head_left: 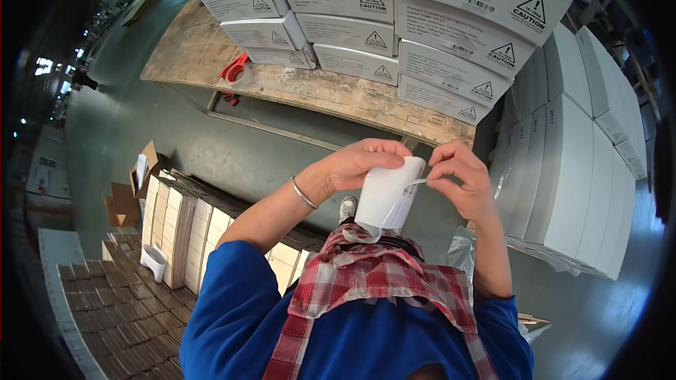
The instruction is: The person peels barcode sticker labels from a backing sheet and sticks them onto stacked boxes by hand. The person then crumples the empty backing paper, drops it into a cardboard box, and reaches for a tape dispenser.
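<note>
My left hand (366, 162) grips the upper left edge of a white roll of labels (384, 193), thumb on top. The roll is tilted in front of my apron, over the floor. At its right side my right hand (459, 176) pinches a small white strip (417, 182) between thumb and fingertip. Small dark print shows on the roll's right part, too small to read. Beyond my hands, white boxes with caution labels (352, 32) are stacked on a worn wooden table (183, 49).
A red tape dispenser (236, 69) lies near the table's front edge. Wrapped white boxes (574, 176) stand at the right. Stacked wooden boards (127, 309) fill the lower left, with a white roll (153, 262) on them and an open cardboard box (125, 208) behind.
</note>
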Available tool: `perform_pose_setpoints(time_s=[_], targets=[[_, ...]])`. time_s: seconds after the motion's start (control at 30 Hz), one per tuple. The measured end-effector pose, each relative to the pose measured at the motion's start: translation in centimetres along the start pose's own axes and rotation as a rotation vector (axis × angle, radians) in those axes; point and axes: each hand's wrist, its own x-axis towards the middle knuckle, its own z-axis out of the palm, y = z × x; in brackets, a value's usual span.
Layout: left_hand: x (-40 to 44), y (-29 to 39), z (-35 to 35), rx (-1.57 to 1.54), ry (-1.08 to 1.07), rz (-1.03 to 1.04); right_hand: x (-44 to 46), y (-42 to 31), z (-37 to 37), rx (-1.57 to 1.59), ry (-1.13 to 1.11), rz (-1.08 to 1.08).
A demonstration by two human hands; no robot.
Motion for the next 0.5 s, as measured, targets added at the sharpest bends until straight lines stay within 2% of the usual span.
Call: perform_pose_setpoints(time_s=[0.03,0.07,0.13,0.17,0.23,0.3,0.5], targets=[[-0.1,-0.2,-0.5,-0.005,-0.002,-0.002,-0.1,0.2,-0.1,-0.006,0.019,0.005],[-0.2,-0.3,-1.2,0.057,0.091,0.068,-0.3,0.6,-0.2,-0.007,0.019,0.013],[-0.2,-0.7,-2.4,0.184,0.259,0.195,-0.6,1.9,-0.8,0.07,0.181,0.19],[-0.2,-0.9,-3.0,0.178,0.237,0.176,-1.0,2.4,-1.2,0.101,0.273,0.283],[0.6,-1.1,-3.8,0.985,0.528,0.429,-1.4,3.4,-1.6,0.035,0.349,0.333],[2.0,-1.6,-3.0,0.923,0.51,0.465,-1.1,4.4,-1.7,-0.057,0.45,0.38],[4.8,-3.0,-1.5,0.738,0.601,0.63,-1.1,6.0,-0.8,-0.007,0.508,0.477]])
